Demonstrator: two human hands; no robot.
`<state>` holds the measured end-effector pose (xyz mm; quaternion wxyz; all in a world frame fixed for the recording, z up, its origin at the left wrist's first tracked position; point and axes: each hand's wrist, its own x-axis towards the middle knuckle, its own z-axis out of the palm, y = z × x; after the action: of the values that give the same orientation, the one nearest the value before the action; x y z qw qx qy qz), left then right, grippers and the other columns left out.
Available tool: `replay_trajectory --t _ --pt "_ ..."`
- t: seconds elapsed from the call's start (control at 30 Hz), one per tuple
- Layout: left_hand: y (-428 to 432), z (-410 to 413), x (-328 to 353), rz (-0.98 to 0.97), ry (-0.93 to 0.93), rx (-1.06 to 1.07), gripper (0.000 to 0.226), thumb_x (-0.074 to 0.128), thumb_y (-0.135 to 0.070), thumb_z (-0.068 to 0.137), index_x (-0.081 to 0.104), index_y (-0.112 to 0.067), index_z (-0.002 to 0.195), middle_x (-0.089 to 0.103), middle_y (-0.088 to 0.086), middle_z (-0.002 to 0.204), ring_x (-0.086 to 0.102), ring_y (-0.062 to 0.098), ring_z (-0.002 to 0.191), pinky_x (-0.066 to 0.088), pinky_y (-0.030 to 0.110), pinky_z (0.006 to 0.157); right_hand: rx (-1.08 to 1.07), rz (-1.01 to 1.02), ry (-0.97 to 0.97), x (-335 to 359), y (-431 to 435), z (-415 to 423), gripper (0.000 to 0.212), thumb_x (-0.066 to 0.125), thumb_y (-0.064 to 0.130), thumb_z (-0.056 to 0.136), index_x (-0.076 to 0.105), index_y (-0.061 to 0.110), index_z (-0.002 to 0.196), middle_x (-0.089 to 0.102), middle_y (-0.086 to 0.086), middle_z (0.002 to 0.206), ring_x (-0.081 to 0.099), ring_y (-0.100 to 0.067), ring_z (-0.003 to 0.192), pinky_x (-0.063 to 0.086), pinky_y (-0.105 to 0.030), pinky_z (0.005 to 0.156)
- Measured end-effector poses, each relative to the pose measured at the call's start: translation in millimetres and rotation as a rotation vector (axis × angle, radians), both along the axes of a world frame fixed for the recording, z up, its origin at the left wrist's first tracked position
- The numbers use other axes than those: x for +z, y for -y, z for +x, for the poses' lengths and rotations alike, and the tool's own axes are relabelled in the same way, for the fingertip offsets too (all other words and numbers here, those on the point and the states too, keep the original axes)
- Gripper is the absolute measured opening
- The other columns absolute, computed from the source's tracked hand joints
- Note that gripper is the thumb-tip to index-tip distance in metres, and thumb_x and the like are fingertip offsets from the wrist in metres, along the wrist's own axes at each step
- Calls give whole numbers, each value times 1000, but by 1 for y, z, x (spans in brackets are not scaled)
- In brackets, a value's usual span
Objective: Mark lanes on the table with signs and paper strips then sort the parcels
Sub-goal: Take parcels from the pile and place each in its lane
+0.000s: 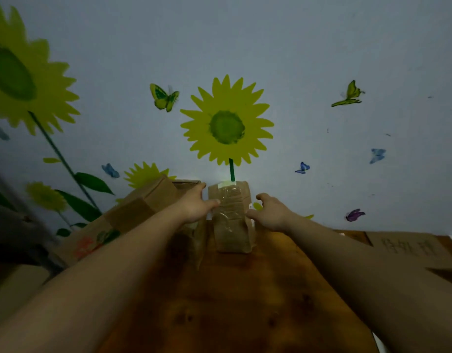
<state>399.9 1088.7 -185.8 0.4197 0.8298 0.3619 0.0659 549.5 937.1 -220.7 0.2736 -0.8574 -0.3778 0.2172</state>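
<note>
The cardboard sign (408, 247) lying at the right of the counter bears three handwritten Chinese characters, too dim to read surely. Red and green print on the cardboard box (92, 240) at left and a small white label on the parcel (231, 225) are illegible.

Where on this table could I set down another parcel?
The table is bare in the near middle, in front of the parcel. Crowded at the far edge: boxes left of the parcel. A cardboard sign covers the right side.
</note>
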Motion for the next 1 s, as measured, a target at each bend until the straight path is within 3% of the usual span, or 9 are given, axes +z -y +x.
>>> replay_trajectory --t 0.07,0.13,0.23,0.37,0.43,0.57,0.77,0.9,1.0 --pt "-19 10 -14 -81 13 -8 71 64 -31 87 28 -15 146 45 3 140 51 22 119 43 37 101 -44 -26 -25 -7 -15 -3 76 61 48 87 31 9 145 41 -15 145 44 -30 127 38 -32 93" --pt "-32 21 -28 -130 29 -24 59 64 -28 87 38 -14 139 53 -1 124 58 12 96 51 27 81 -54 -54 -22 -13 -29 -5 77 61 49 87 31 7 145 41 -16 144 43 -31 128 37 -34 96" --pt "-49 40 -46 -193 49 5 54 64 -28 87 42 -13 134 57 1 111 51 1 71 43 19 54 -47 -57 12 -19 -49 -1 68 61 44 88 39 7 140 47 -17 138 46 -32 124 38 -35 97" --pt "-68 67 -60 -283 41 91 78 62 -38 86 20 -11 147 37 14 145 52 27 111 48 37 88 -109 20 -56 -28 -76 17 60 65 33 86 40 11 136 51 -16 132 48 -32 121 41 -37 101" --pt "-73 80 -66 -422 53 135 81 59 -44 87 16 -13 149 32 17 148 46 36 123 45 48 97 -159 91 -170 -33 -86 26 64 67 30 83 38 12 137 51 -15 130 50 -31 120 42 -43 102" --pt "-74 88 -71 -606 72 147 68 49 -52 89 24 -22 144 45 11 134 56 29 103 52 44 76 -184 248 -389 -46 -91 33 65 69 35 84 39 15 137 57 -10 127 58 -26 112 47 -45 99" --pt "-51 83 -55 -638 0 73 46 39 -58 92 60 -22 111 63 8 102 60 27 91 51 35 65 -377 279 -522 -47 -63 36 88 49 69 79 27 23 150 32 -7 151 40 -32 132 37 -53 106" --pt "-7 74 -46 -643 51 100 38 36 -47 98 56 -16 105 57 6 89 55 19 76 45 27 55 -460 191 -492 -52 -22 28 74 27 68 88 49 15 134 51 -14 133 47 -34 121 38 -48 105" --pt "30 55 -62 -647 -13 76 38 38 -41 98 55 -11 115 60 8 107 57 19 86 46 28 59 -515 150 -566 -58 7 12 64 24 59 95 50 10 126 52 -16 119 50 -30 110 38 -42 99"
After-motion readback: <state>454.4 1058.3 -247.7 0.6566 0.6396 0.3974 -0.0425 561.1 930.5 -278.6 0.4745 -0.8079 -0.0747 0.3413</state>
